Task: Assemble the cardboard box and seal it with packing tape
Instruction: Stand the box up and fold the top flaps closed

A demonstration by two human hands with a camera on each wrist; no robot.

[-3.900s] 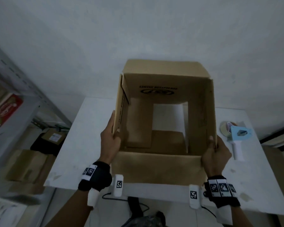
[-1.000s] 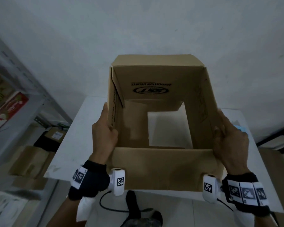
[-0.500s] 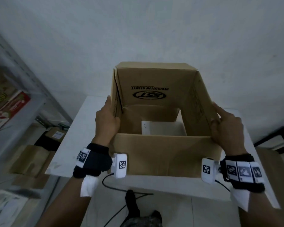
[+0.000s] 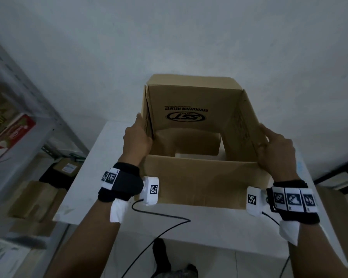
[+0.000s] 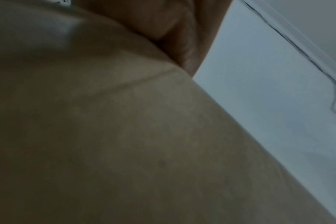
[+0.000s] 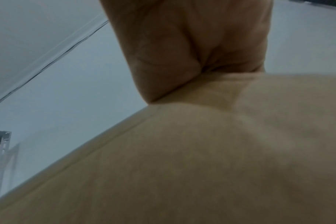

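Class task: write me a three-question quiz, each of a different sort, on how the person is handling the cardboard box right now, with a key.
1. True or false: the cardboard box is already closed with tape.
2. Which hand grips the box wall beside the metal shelf? A) left hand B) right hand C) neither
3. Fill in: the printed logo on the inner far wall reads ___ from the head view.

Key
1. False: it stands open, no tape showing.
2. A
3. upside down
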